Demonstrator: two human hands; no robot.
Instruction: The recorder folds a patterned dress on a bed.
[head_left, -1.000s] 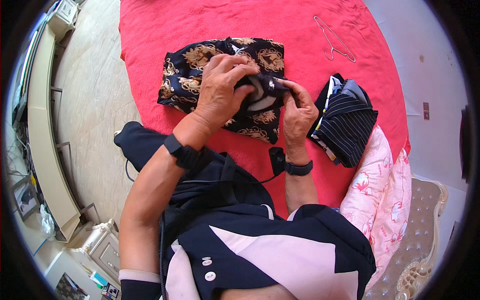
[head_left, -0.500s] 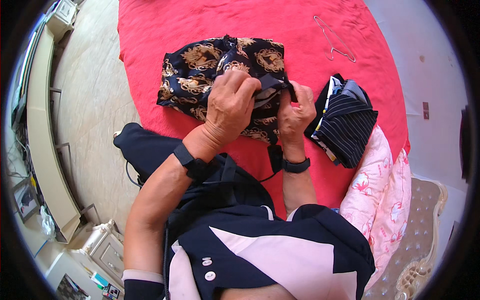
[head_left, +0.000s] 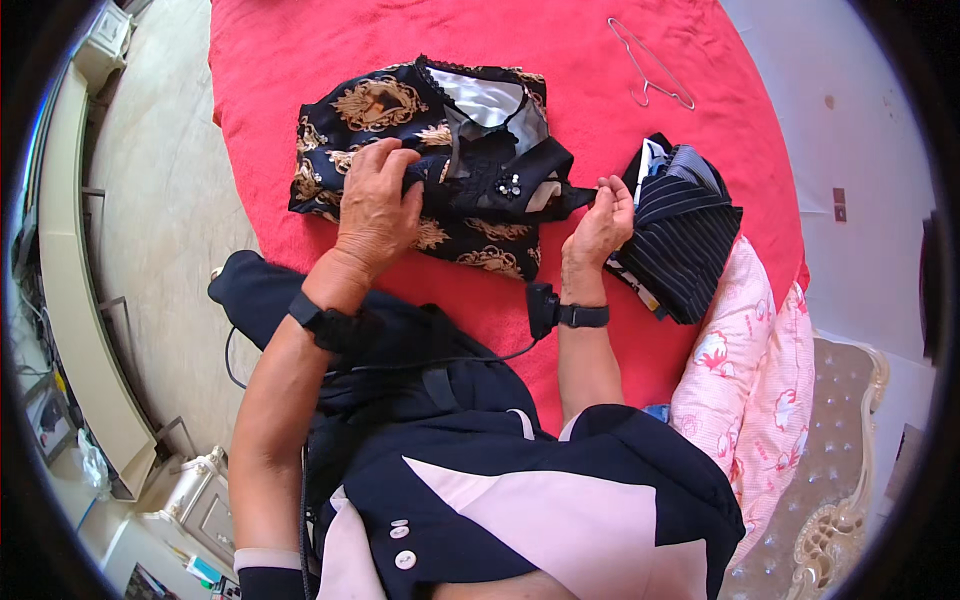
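Note:
A folded black blouse with a gold ornate print (head_left: 380, 105) lies on the red bedspread, its neckline open with pale lining showing. Black trim with a beaded ornament (head_left: 508, 185) stretches across its front between my hands. My right hand (head_left: 602, 222) pinches the trim's narrow black end, just off the blouse's right edge. On the left side of the blouse, my left hand (head_left: 378, 205) is curled over the fabric, closed on it near the trim's other end; its fingertips are partly hidden. Both wrists wear black bands.
A red bedspread (head_left: 290, 40) covers the bed. To the right lies a stack of folded clothes (head_left: 685, 225) with a striped dark piece on top. Beyond it are a wire hanger (head_left: 650, 70) and a pink patterned quilt (head_left: 725, 350). A black cable (head_left: 450, 362) runs across my lap.
My hands have moved apart, the left one leftward. The black trim, bunched between them before, is now spread across the blouse, and the neckline with its pale lining shows.

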